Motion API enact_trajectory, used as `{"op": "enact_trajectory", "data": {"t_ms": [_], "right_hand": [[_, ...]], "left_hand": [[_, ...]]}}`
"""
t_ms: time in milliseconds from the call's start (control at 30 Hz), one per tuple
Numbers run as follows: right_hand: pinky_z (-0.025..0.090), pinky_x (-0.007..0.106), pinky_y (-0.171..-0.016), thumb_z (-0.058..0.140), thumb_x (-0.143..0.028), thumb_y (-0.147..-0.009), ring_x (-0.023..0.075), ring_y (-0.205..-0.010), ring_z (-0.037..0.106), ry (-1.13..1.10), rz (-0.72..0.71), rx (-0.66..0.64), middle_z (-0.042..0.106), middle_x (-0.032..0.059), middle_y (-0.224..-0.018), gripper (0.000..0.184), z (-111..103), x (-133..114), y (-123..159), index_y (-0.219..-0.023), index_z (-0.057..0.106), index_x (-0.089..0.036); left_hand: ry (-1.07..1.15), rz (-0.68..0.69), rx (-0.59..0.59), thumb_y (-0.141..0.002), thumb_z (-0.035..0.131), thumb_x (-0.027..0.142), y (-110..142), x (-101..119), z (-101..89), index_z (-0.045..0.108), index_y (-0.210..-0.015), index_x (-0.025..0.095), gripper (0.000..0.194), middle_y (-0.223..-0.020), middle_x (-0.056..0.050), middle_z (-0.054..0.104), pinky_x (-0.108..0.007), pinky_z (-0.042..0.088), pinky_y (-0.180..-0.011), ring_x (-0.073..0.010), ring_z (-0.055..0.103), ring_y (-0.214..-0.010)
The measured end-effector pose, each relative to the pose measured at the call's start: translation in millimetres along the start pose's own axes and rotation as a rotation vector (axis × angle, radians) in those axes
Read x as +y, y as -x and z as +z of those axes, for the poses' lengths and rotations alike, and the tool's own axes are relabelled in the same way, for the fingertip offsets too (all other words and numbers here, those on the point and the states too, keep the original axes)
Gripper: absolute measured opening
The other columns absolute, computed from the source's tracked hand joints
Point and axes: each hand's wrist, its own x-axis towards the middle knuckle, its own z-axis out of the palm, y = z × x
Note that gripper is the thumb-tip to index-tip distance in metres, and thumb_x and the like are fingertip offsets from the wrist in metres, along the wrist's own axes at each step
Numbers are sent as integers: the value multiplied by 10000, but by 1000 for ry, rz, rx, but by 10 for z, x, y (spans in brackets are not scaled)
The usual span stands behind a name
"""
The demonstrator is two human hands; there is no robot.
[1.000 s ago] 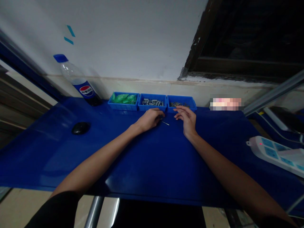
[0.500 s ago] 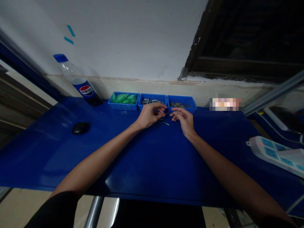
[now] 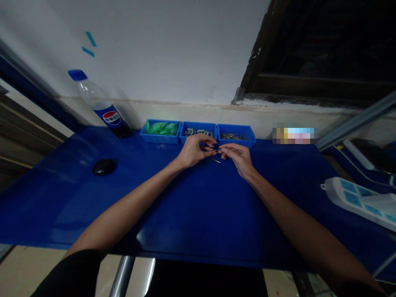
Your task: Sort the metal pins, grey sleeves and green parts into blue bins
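Note:
My left hand point(image 3: 194, 151) is closed in a pinch on a thin metal pin point(image 3: 217, 150), its upper fingers curved above the thumb. From the other side my right hand point(image 3: 239, 157) meets it, thumb and fingertips closed at the pin's right end. The pin is small and mostly covered by the fingers. Another thin metal pin point(image 3: 216, 161) lies on the blue table point(image 3: 198, 214) just below the fingertips. Behind the hands stand a blue bin with grey metal pieces point(image 3: 198, 132) and a blue bin with thin metal pins point(image 3: 233, 136).
At the left of the row, a third blue bin holds green plastic bags point(image 3: 161, 128). A cola bottle point(image 3: 111, 117) stands near the wall, with a black mouse point(image 3: 103, 167) in front of it. A white power strip point(image 3: 355, 198) lies at the right.
My left hand has lifted slightly with a pin between its fingers. My right hand has moved left, and its fingertips have closed on the pin. The other pin stays on the table.

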Motion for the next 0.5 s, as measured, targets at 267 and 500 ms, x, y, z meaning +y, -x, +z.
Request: {"op": "enact_trajectory", "data": {"t_ms": [267, 500], "right_hand": [[538, 331, -640, 687, -330, -845, 166, -719, 682, -5, -42, 246, 799, 68, -1127, 267, -17, 9, -20, -1083, 795, -272], [548, 324, -655, 684, -339, -839, 166, -763, 710, 6, -26, 246, 744, 77, -1302, 435, -31, 38, -24, -1271, 716, -303]], "left_hand": [[-433, 131, -144, -940, 667, 206, -9, 35, -100, 742, -1197, 132, 278, -1194, -133, 771, -436, 584, -1004, -247, 727, -1098], [-598, 339, -474, -940, 607, 86, 4, 47, -66, 746, -1229, 141, 325, -1271, -125, 751, -427, 529, -1094, -255, 678, -1217]]}}
